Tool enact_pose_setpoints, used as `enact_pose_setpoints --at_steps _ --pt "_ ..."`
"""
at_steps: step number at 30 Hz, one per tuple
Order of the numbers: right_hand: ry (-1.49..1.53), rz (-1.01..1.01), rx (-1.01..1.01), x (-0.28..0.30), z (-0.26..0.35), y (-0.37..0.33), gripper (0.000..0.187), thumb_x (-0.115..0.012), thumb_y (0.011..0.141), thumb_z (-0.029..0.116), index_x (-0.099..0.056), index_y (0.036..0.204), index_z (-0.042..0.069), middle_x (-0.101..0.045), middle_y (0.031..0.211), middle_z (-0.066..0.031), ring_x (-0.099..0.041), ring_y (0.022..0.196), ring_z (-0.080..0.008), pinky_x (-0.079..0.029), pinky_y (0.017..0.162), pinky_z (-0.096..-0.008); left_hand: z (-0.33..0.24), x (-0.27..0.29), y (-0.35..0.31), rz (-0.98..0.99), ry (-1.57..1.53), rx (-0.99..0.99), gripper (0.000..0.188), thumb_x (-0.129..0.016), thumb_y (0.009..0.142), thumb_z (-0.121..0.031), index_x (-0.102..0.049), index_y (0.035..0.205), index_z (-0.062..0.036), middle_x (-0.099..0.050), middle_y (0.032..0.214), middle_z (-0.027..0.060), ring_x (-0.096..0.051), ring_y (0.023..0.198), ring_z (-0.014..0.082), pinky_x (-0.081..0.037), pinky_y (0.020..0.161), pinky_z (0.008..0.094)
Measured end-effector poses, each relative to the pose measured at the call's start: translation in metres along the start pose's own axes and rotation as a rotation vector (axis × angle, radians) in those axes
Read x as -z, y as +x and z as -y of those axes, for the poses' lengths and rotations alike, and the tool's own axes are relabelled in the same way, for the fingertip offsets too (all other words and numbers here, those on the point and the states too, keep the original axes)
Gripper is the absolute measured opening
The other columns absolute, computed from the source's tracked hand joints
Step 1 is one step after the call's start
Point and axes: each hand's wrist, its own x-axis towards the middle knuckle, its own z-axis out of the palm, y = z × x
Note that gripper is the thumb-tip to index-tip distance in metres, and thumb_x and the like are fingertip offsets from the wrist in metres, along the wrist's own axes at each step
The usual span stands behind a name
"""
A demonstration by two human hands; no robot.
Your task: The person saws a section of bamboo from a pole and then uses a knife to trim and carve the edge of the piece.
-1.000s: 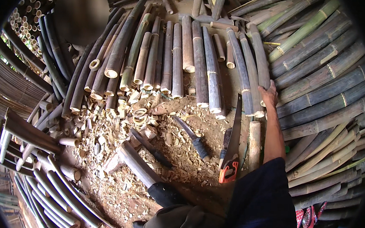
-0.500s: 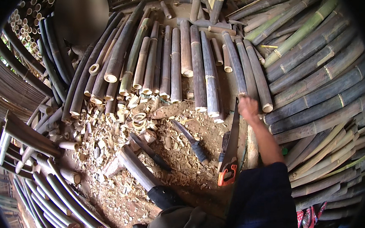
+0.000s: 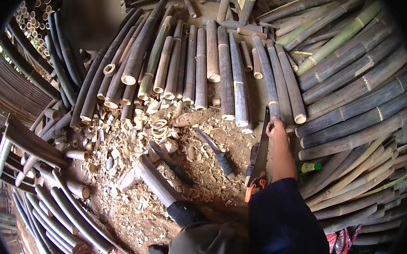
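Note:
My right hand (image 3: 274, 127) is closed round the near end of a dark bamboo pole (image 3: 267, 79), its arm reaching forward in a dark sleeve. Just left of that wrist lies a handsaw (image 3: 259, 159) with an orange handle, its blade pointing away from me. A dark-bladed tool (image 3: 252, 158) lies along the saw's left side. Farther left, a knife with a dark wrapped handle (image 3: 223, 162) rests on wood shavings. Another long blade (image 3: 168, 162) lies near a thick bamboo piece (image 3: 159, 183) that runs toward my dark clothing. My left hand does not show.
A row of bamboo poles (image 3: 200, 65) spreads across the far side. More poles (image 3: 355, 111) are stacked at the right, near a green-capped bottle (image 3: 310, 167). Curved bamboo strips (image 3: 55, 216) lie at the lower left. Shavings (image 3: 111, 167) cover the floor.
My right hand has come a little nearer to me, and the pole's end with it. The green-capped bottle shows more fully beside my forearm. The whole view has shifted slightly.

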Motion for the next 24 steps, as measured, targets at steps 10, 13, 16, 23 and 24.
enact_pose_setpoints --at_steps 10,13,16,23,24 --pt "0.264 -0.047 0.074 0.045 0.004 0.045 0.013 -0.078 0.093 0.032 -0.068 0.101 0.029 -0.051 0.077 0.0041 -0.047 0.057 -0.0121 -0.042 0.055 -0.031 -0.006 -0.028 -0.012 -0.082 0.062 -0.032 0.066 -0.071 0.1 -0.038 -0.048 0.153 -0.005 -0.073 0.118 0.0098 -0.073 0.1 0.0188 -0.058 0.077 0.0293" --pt "0.32 0.109 0.13 0.022 -0.01 0.029 0.01 -0.075 0.097 0.033 -0.066 0.094 0.03 -0.041 0.063 0.0084 -0.04 0.047 -0.0099 -0.036 0.048 -0.031 -0.001 -0.027 -0.013 -0.158 0.062 0.019 0.068 -0.073 0.099 -0.04 -0.049 0.153 -0.0071 -0.075 0.117 0.0102 -0.073 0.101 0.0194 -0.059 0.079 0.0305" --pt "0.268 0.125 0.089 0.002 -0.015 0.005 0.01 -0.071 0.101 0.037 -0.065 0.098 0.029 -0.037 0.06 0.0087 -0.038 0.047 -0.0092 -0.035 0.049 -0.029 0.005 -0.02 -0.015 -0.121 0.097 -0.037 0.069 -0.074 0.098 -0.042 -0.05 0.153 -0.009 -0.076 0.116 0.0099 -0.073 0.101 0.0201 -0.058 0.082 0.0321" --pt "-0.782 -0.295 0.661 -0.029 -0.038 -0.056 0.044 -0.075 0.093 0.05 -0.069 0.107 0.009 -0.067 0.101 -0.0135 -0.064 0.089 -0.0303 -0.052 0.077 -0.0472 0.007 -0.017 -0.022 -0.093 0.049 -0.09 0.067 -0.075 0.096 -0.042 -0.052 0.15 -0.0098 -0.075 0.114 0.0095 -0.073 0.1 0.0204 -0.058 0.082 0.0326" --pt "-0.925 -0.262 0.802 -0.056 -0.046 -0.094 0.054 -0.076 0.09 0.053 -0.069 0.113 0.005 -0.068 0.112 -0.0201 -0.066 0.103 -0.0361 -0.052 0.089 -0.0493 0.011 -0.01 -0.033 -0.123 0.039 -0.087 0.067 -0.075 0.096 -0.042 -0.052 0.15 -0.0097 -0.075 0.114 0.0094 -0.073 0.1 0.0206 -0.058 0.082 0.0324"
